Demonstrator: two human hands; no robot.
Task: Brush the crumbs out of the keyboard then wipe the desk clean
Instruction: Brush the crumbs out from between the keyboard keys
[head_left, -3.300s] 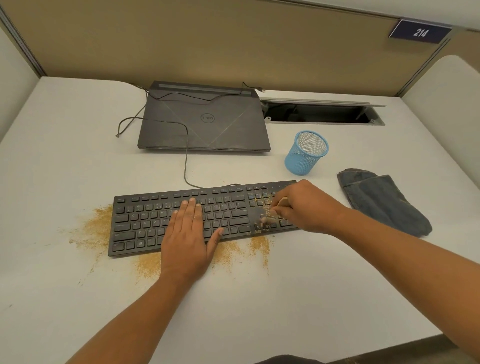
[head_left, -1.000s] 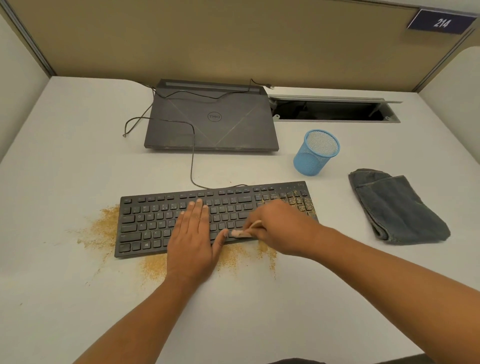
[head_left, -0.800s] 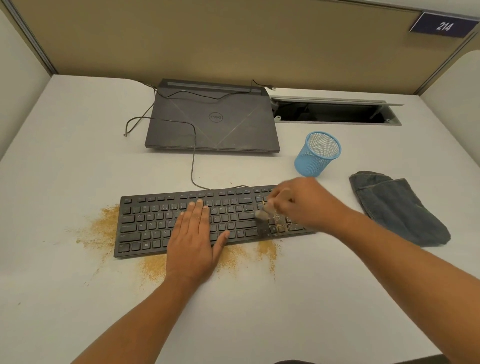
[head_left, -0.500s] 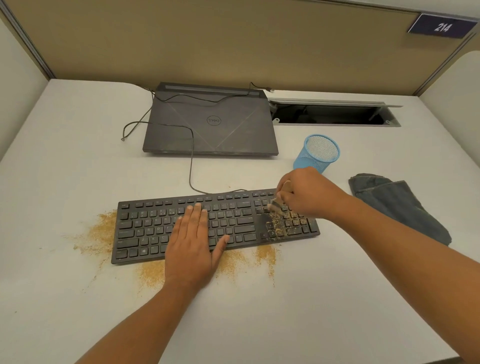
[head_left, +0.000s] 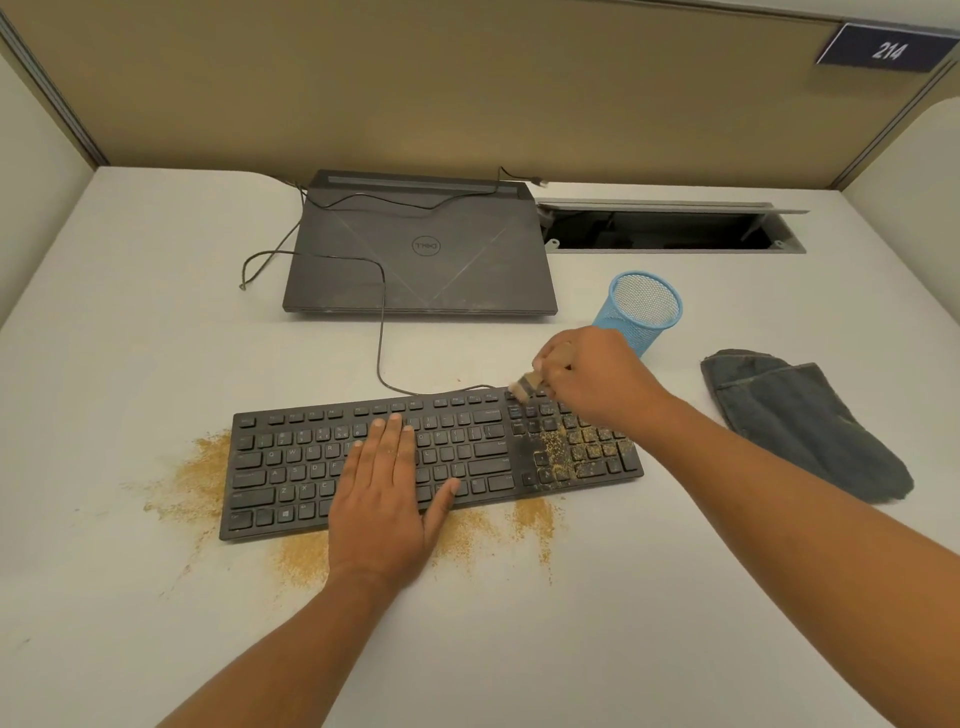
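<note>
Keyboard crumbs are your job here, so read the scene from the left. Tan crumbs (head_left: 195, 475) lie spread on the white desk (head_left: 130, 623) just beside the left end of the black keyboard (head_left: 291, 462), with more along its near edge. Your left hand (head_left: 387, 499) lies flat on the middle keys, fingers together and stretched out, thumb spread to the side, holding nothing and pinning the board down. Behind it, the keyboard's cable (head_left: 382, 332) runs back over the closed Dell laptop (head_left: 421, 249).

Further right, your right hand (head_left: 592, 379) is closed round a small brush (head_left: 522, 388), its bristles touching the far edge of the keyboard near the number pad (head_left: 576, 452), which looks thick with crumbs. The blue mesh pen cup (head_left: 641, 309) stands just behind that hand, and the folded grey cloth (head_left: 800, 421) lies apart on the right.

Risks from here, as I judge them: a fast flick could throw crumbs back over the cleaner middle keys or toward the laptop; lifting your elbow could knock the cup; easing the left hand could let the board slide and smear the piles; and crumbs pushed rightward could land on the cloth you need for wiping.
</note>
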